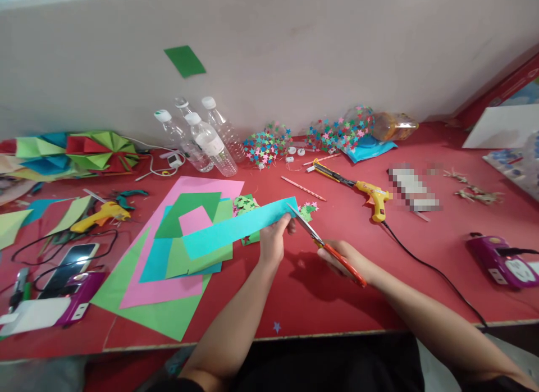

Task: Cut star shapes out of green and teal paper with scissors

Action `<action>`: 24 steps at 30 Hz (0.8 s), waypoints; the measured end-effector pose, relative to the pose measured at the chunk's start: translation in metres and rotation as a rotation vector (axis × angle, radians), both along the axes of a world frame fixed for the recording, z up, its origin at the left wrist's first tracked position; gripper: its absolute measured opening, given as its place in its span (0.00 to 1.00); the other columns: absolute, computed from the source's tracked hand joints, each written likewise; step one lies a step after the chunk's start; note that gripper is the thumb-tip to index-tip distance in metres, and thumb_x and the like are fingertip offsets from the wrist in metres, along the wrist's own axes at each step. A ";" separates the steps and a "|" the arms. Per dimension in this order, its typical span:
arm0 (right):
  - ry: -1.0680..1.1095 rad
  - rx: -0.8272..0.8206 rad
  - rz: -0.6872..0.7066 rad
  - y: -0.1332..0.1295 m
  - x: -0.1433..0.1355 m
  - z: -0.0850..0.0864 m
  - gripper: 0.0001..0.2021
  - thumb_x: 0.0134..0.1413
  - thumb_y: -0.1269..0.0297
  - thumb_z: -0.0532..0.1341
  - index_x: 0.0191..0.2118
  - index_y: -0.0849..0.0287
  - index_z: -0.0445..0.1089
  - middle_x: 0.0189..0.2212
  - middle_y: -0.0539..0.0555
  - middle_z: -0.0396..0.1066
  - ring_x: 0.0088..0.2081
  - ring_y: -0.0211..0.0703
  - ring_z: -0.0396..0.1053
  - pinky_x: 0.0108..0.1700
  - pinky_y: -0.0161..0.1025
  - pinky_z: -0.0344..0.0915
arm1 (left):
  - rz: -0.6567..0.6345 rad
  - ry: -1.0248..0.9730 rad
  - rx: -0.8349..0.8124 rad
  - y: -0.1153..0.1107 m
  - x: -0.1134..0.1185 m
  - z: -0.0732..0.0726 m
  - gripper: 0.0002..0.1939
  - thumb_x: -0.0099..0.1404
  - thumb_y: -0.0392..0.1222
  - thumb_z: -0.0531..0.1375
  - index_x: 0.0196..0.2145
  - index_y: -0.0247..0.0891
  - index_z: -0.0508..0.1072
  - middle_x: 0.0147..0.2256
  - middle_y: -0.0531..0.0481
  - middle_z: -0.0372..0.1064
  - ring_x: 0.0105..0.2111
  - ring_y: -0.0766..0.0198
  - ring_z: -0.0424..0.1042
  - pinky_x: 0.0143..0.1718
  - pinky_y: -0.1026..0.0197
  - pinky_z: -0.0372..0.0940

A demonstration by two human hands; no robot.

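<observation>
My left hand (pixel 274 237) grips a long turquoise paper strip (pixel 236 226) near its right end, above the table. Around the red handles of a pair of scissors (pixel 332 254), my right hand (pixel 343 260) is closed. The scissor blades reach up and left to the strip's right end, close to my left fingertips. Under the strip's left part lies a stack of green, pink and blue paper sheets (pixel 197 200). Green paper with star-shaped holes (pixel 246 204) and small green and pink stars (pixel 309 210) lie behind my left hand.
Several plastic bottles (pixel 214 150) stand against the wall. Star-covered balls (pixel 267 145) sit beside them. A yellow glue gun (pixel 374 198) lies right, its black cord trailing to the front edge. Another glue gun (pixel 101 215), a phone (pixel 71 268) and purple power strips (pixel 501 260) occupy the sides.
</observation>
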State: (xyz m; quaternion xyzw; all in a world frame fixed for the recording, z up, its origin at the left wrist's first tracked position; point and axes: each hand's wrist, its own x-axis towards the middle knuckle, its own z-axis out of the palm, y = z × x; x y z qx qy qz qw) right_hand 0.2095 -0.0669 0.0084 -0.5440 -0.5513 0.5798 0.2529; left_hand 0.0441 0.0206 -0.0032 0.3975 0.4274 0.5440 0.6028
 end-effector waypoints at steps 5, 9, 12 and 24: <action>0.003 -0.010 -0.006 0.001 0.000 0.000 0.24 0.55 0.39 0.56 0.25 0.57 0.54 0.14 0.43 0.55 0.16 0.31 0.53 0.19 0.31 0.51 | 0.007 -0.003 0.013 0.002 -0.002 -0.003 0.10 0.55 0.43 0.63 0.20 0.35 0.72 0.18 0.53 0.68 0.19 0.69 0.66 0.23 0.64 0.62; -0.012 -0.028 -0.021 0.000 0.000 0.000 0.25 0.54 0.39 0.56 0.25 0.57 0.55 0.13 0.43 0.55 0.15 0.31 0.53 0.19 0.31 0.50 | -0.009 0.015 0.011 0.002 -0.002 -0.004 0.11 0.55 0.43 0.63 0.20 0.35 0.72 0.18 0.52 0.69 0.19 0.68 0.67 0.24 0.64 0.62; -0.010 -0.032 -0.026 0.000 0.000 0.001 0.24 0.54 0.39 0.56 0.25 0.57 0.54 0.13 0.43 0.54 0.15 0.31 0.53 0.18 0.31 0.50 | -0.013 0.025 0.024 0.003 -0.004 -0.005 0.11 0.55 0.44 0.63 0.20 0.35 0.72 0.18 0.52 0.69 0.19 0.68 0.66 0.24 0.64 0.62; -0.019 -0.049 -0.034 0.001 0.001 0.001 0.23 0.54 0.41 0.57 0.25 0.57 0.54 0.13 0.42 0.53 0.15 0.30 0.51 0.17 0.30 0.49 | -0.014 0.068 0.025 0.006 -0.006 -0.004 0.13 0.54 0.44 0.63 0.17 0.36 0.71 0.17 0.51 0.68 0.18 0.68 0.66 0.24 0.63 0.63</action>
